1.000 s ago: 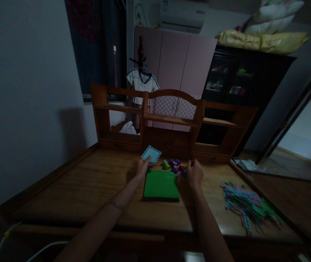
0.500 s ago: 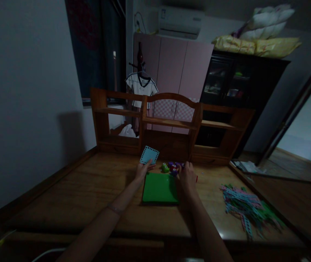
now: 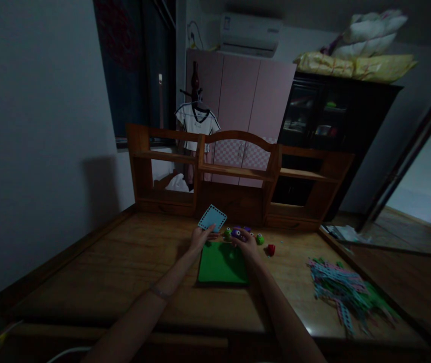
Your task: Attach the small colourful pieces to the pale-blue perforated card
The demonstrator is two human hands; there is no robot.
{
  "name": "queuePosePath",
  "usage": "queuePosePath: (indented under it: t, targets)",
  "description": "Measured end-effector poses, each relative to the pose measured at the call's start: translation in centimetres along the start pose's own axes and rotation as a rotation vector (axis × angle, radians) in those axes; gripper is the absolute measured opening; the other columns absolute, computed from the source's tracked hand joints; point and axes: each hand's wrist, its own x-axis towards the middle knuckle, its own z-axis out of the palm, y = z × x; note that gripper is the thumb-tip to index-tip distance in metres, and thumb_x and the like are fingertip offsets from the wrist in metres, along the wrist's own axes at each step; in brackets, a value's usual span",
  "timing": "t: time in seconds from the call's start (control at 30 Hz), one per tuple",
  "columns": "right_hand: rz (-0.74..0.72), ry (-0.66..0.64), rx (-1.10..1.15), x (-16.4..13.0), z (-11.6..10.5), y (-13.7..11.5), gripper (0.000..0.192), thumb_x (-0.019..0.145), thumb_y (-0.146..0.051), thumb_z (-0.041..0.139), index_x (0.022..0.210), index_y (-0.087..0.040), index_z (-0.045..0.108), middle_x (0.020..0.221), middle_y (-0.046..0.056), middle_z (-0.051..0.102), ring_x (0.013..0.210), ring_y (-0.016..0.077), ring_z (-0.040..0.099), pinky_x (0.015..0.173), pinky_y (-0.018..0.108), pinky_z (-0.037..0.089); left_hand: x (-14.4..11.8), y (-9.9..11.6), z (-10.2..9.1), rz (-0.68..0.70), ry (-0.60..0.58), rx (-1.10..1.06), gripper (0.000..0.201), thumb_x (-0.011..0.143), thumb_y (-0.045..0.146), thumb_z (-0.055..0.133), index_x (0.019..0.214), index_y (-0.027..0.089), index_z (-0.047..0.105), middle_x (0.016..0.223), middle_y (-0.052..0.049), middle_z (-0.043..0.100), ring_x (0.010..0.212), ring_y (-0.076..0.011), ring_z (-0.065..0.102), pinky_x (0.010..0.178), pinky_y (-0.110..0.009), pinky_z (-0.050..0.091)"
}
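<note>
A dim room seen from a head-worn camera, looking down at two bare forearms stretched across a wooden counter (image 3: 124,262). The left hand (image 3: 200,237) has its grip closed on the lower edge of a pale blue square plate (image 3: 212,217) with a dotted border; the plate is lifted off the counter and tilted, standing just above and beyond the fingers. The right hand (image 3: 246,244) has its fingertips pinched narrow on a small purple toy piece (image 3: 237,233), just beside the left hand's grip. Directly beneath and nearer than both hands lies a flat green board (image 3: 221,267), with the right wrist resting over its far right corner. Close to the right grip are more small pieces: a green one with eyes (image 3: 228,232) to its left, another green one (image 3: 260,239) just to its right, and a red one (image 3: 270,249) a little farther right. Well apart to the right of both hands, a loose heap of pastel strips (image 3: 346,292) spreads over the counter. Beyond the hands, a wooden shelf unit (image 3: 238,171) stands along the back edge of the counter. Farther back hang a white shirt (image 3: 197,123) and stand pink wardrobe doors (image 3: 245,101).
</note>
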Motion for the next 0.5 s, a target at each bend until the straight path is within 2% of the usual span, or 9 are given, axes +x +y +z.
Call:
queuePosePath:
  t: [0.2, 0.37, 0.5]
  targets:
    - [0.047, -0.136, 0.055, -0.52, 0.36, -0.37, 0.038, 0.062, -0.037, 0.07, 0.097, -0.025, 0.063, 0.094, 0.004, 0.065, 0.083, 0.0236, 0.061, 0.069, 0.036, 0.049, -0.66, 0.76, 0.44, 0.003, -0.047, 0.079, 0.032, 0.065, 0.036, 0.071, 0.079, 0.008, 0.063, 0.067, -0.011, 0.069, 0.056, -0.0194, 0.065, 0.056, -0.028, 0.053]
    - [0.068, -0.128, 0.115, -0.54, 0.38, -0.24, 0.036, 0.062, -0.035, 0.071, 0.097, -0.028, 0.062, 0.09, 0.001, 0.066, 0.076, 0.0228, 0.062, 0.07, 0.038, 0.049, -0.76, 0.48, 0.63, 0.063, -0.091, 0.11, 0.034, 0.064, 0.038, 0.071, 0.081, 0.01, 0.065, 0.068, -0.009, 0.069, 0.057, -0.0198, 0.065, 0.055, -0.029, 0.052]
    - [0.08, -0.107, 0.213, -0.33, 0.35, -0.08, 0.036, 0.06, -0.033, 0.073, 0.094, -0.027, 0.062, 0.092, 0.003, 0.065, 0.081, 0.0242, 0.062, 0.072, 0.039, 0.049, -0.76, 0.18, 0.63, 0.152, -0.084, 0.219, 0.032, 0.067, 0.041, 0.067, 0.076, 0.01, 0.065, 0.063, -0.009, 0.068, 0.049, -0.018, 0.062, 0.048, -0.027, 0.049]
